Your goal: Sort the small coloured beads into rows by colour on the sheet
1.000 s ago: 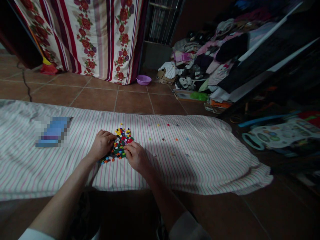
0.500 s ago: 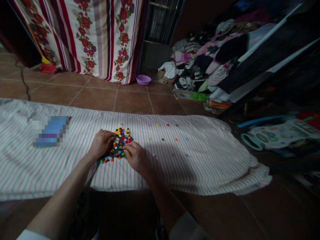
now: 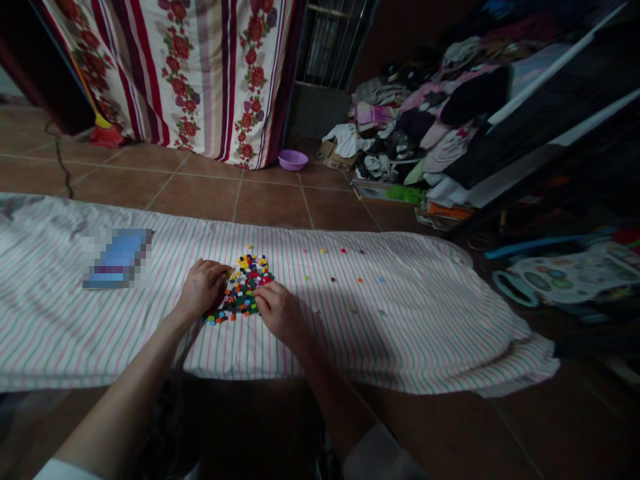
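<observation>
A pile of small coloured plastic pieces [image 3: 246,283] lies on a striped cloth [image 3: 435,333]. At its left edge is my left hand [image 3: 204,288], fingers curled inward; whatever they may hold is hidden. My right hand [image 3: 281,312] touches the right side of the pile, thumb and forefinger pinched together. Anything between those fingertips is too small to make out. To the right, single pieces are spread out in rows, among them a red piece [image 3: 343,251], an orange piece [image 3: 359,280] and a blue piece [image 3: 381,279].
A blurred-out blue flat object [image 3: 119,257] rests on the cloth to the left. Beyond are a tiled floor [image 3: 200,190], a purple basin [image 3: 293,160], a floral curtain [image 3: 215,80] and a broom [image 3: 106,133]. Heaped clothes [image 3: 415,123] stand at the back right.
The whole view has shifted slightly, so the scene sits further right. My left hand has drawn a little left relative to the pile. My right hand stays at the pile's right side.
</observation>
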Demonstrator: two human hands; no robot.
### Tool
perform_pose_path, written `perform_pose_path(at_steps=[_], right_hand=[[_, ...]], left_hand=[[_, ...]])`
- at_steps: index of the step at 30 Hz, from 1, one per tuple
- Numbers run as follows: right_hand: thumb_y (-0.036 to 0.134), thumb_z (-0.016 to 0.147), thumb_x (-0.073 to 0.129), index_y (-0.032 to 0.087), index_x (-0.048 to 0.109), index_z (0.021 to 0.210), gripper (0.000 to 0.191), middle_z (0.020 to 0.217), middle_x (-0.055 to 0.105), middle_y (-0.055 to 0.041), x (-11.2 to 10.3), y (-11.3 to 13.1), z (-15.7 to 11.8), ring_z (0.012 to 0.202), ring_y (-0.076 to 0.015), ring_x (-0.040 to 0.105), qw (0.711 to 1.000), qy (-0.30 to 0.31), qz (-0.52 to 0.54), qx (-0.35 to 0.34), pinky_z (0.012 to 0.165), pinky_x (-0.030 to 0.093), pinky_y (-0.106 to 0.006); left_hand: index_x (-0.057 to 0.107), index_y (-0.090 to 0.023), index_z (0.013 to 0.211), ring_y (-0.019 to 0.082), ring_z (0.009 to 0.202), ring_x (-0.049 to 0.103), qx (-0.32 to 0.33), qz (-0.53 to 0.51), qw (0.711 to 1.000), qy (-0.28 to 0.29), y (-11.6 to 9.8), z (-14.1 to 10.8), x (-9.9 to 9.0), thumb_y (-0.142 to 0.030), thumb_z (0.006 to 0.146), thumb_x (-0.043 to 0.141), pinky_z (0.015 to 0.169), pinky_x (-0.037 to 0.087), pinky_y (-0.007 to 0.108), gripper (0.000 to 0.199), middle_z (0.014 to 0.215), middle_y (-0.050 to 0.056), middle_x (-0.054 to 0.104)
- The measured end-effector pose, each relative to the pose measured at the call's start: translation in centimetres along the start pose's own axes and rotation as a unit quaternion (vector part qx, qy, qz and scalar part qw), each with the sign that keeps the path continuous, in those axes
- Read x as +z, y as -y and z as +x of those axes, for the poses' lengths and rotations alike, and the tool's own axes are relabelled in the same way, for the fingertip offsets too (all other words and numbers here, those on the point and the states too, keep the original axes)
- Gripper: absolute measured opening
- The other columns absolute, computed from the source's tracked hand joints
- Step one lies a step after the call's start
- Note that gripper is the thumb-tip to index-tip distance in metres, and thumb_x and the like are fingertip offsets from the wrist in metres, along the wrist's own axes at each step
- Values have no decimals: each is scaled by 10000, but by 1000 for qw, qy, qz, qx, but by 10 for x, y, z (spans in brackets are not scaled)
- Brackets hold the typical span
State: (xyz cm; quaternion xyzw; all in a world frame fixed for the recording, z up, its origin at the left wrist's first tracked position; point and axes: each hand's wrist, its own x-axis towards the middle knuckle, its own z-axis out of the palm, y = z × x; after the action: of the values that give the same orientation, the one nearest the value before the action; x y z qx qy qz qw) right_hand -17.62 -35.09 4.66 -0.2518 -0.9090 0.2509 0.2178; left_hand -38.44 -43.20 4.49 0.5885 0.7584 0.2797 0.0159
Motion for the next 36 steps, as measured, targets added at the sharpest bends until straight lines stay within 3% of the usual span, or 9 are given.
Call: perform_pose_path(at_steps=[7, 15, 22, 36], right_hand=[[167, 927, 486, 192, 704, 968, 224, 956, 663, -63, 1, 1, 1, 919, -162, 614, 1000, -5, 3, -3, 846, 480, -273], [176, 929, 482, 187, 698, 986, 223, 966, 661, -64, 0, 1, -2, 924, -164, 610, 1000, 2, 4, -2, 847, 484, -279], [193, 939, 487, 188, 693, 982, 210, 961, 658, -57, 1, -3, -6, 918, -164, 603, 999, -9, 22, -22, 853, 484, -283], [200, 942, 497, 203, 696, 1001, 207, 976, 661, -56, -4, -1, -9, 927, -161, 603, 999, -14, 32, -19, 869, 485, -290]], left_hand=[[710, -225, 988, 231, 943, 577, 5, 3, 1000, -28, 0, 0, 7, -282, 867, 451, 893, 479, 394, 292, 924, 70, 690], [716, -189, 882, 248, 958, 562, 43, 42, 997, -55, -20, 12, 20, -303, 909, 407, 916, 459, 423, 330, 916, 95, 694], [715, -175, 843, 248, 863, 570, 4, 107, 992, -62, -28, 17, 28, -280, 869, 421, 859, 464, 428, 313, 846, 111, 689], [714, -172, 812, 276, 924, 562, -31, 98, 993, -52, -28, 18, 29, -335, 836, 458, 877, 454, 434, 304, 870, 121, 683]])
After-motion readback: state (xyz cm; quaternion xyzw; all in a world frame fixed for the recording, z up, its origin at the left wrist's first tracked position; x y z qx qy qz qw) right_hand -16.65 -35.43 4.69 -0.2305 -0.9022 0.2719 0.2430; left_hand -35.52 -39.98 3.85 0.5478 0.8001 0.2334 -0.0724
